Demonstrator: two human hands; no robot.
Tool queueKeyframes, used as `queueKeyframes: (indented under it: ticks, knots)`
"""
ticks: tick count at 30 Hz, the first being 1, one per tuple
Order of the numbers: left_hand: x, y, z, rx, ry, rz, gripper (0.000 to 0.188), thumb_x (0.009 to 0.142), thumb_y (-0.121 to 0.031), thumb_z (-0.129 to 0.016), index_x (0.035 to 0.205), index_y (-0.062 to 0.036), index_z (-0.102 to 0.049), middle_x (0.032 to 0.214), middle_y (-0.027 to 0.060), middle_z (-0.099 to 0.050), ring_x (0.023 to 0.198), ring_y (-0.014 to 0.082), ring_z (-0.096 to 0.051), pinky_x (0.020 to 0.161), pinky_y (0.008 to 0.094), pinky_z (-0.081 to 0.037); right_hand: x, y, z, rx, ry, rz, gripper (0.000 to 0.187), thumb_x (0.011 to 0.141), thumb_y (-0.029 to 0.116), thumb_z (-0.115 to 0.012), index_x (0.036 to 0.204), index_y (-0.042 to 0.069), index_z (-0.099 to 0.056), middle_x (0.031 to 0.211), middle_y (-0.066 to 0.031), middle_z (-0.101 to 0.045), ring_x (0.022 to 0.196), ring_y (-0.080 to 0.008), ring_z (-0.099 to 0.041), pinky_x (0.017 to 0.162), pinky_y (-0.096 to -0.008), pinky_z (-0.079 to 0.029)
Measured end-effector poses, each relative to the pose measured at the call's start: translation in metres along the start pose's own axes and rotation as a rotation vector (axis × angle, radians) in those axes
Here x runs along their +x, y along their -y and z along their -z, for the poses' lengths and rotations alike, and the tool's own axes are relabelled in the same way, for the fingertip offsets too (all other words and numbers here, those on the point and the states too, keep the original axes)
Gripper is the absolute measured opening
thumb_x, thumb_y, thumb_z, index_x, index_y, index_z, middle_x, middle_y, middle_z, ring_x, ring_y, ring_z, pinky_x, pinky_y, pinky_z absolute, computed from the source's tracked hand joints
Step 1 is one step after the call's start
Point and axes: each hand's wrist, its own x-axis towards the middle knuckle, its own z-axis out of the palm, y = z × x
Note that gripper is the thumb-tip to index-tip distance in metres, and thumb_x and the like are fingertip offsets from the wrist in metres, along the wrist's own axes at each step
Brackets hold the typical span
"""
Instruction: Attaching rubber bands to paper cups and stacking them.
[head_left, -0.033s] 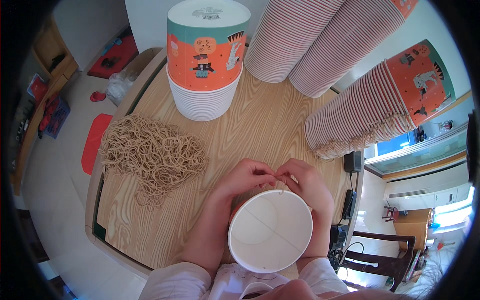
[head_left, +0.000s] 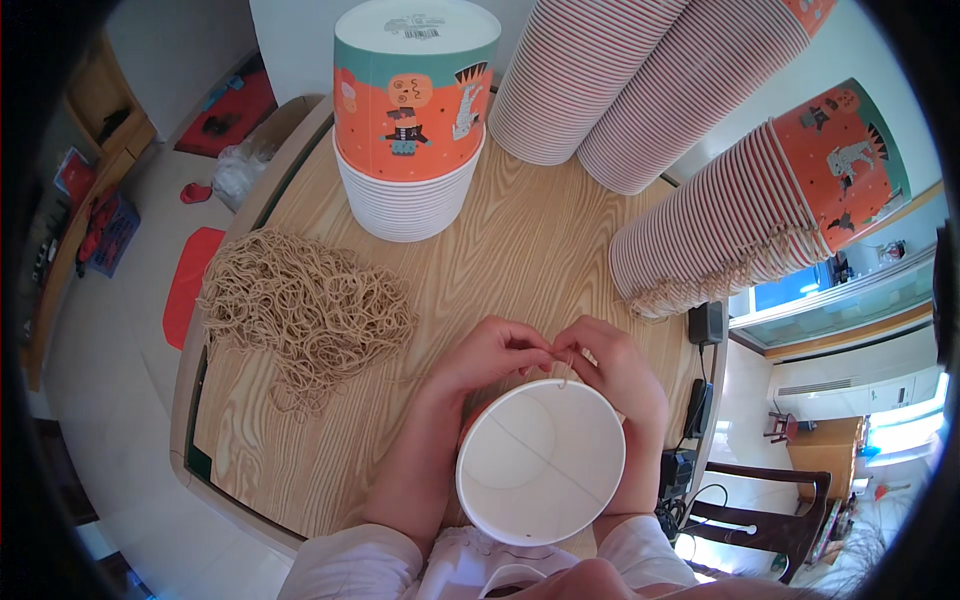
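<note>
A white-lined paper bucket (head_left: 540,462) lies tilted with its mouth toward me, between my forearms. At its far rim, a short piece of tan string (head_left: 564,372) passes by the edge. My left hand (head_left: 500,352) pinches the string with thumb and fingertips. My right hand (head_left: 607,362) meets it there, its fingers pinched on the same string. The fingertips of both hands nearly touch, and the exact shape of the string between them is too small to make out. To the left lies a large loose heap of tan string (head_left: 305,310).
An upside-down stack of orange and green paper buckets (head_left: 410,130) stands at the back left. Tall nested stacks (head_left: 585,75) rise behind. Another stack with string along its side (head_left: 720,215) lies at right. Black power adapters (head_left: 706,324) sit at the table's right edge, near a dark chair (head_left: 770,515).
</note>
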Motion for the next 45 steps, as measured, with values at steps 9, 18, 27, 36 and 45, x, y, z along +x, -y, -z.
queueKeyframes:
  ticks: [9,18,27,36,45]
  knots:
    - [0.003,0.003,-0.003,-0.028,0.016,0.090,0.015,0.087,-0.011,-0.064,0.097,-0.0008,-0.069,0.082,0.0032,-0.069,0.068,0.0063,-0.058,0.058,0.0210,-0.045,-0.001,-0.002,0.004,0.042,0.026,-0.048,0.012,0.077,0.000,-0.067,0.088,0.001,-0.065,0.081,-0.0112,-0.061,0.076,-0.0268,-0.063,0.066,-0.0334,-0.049]
    - [0.002,0.006,0.000,-0.204,0.026,0.083,0.014,0.088,-0.009,-0.061,0.097,-0.0002,-0.066,0.084,0.0045,-0.068,0.069,0.0067,-0.058,0.059,0.0210,-0.045,0.000,-0.002,0.003,0.103,0.012,-0.043,0.015,0.073,-0.002,-0.065,0.087,0.002,-0.062,0.081,-0.0128,-0.060,0.078,-0.0319,-0.060,0.068,-0.0377,-0.048]
    - [0.001,0.005,0.003,-0.179,0.033,0.082,0.013,0.088,-0.012,-0.064,0.095,-0.0010,-0.067,0.083,0.0032,-0.067,0.070,0.0071,-0.058,0.060,0.0204,-0.045,0.000,0.000,0.000,0.081,-0.033,-0.090,0.010,0.077,-0.001,-0.067,0.087,0.000,-0.065,0.081,-0.0110,-0.063,0.076,-0.0259,-0.063,0.067,-0.0326,-0.049]
    - [0.002,0.006,0.000,-0.281,0.034,0.076,0.021,0.088,-0.009,-0.063,0.107,-0.0035,-0.059,0.086,0.0035,-0.067,0.067,0.0062,-0.057,0.056,0.0200,-0.043,0.001,0.003,0.003,0.036,-0.051,-0.021,0.012,0.075,-0.003,-0.067,0.086,0.000,-0.064,0.080,-0.0110,-0.061,0.076,-0.0277,-0.062,0.066,-0.0337,-0.049]
    - [0.005,0.012,-0.003,-0.346,0.072,0.036,0.015,0.088,-0.007,-0.060,0.103,-0.0042,-0.059,0.085,0.0026,-0.066,0.064,0.0046,-0.055,0.053,0.0184,-0.041,0.000,0.004,0.004,0.000,-0.030,-0.016,0.012,0.075,-0.002,-0.067,0.085,0.002,-0.064,0.080,-0.0108,-0.060,0.076,-0.0284,-0.061,0.067,-0.0348,-0.048]
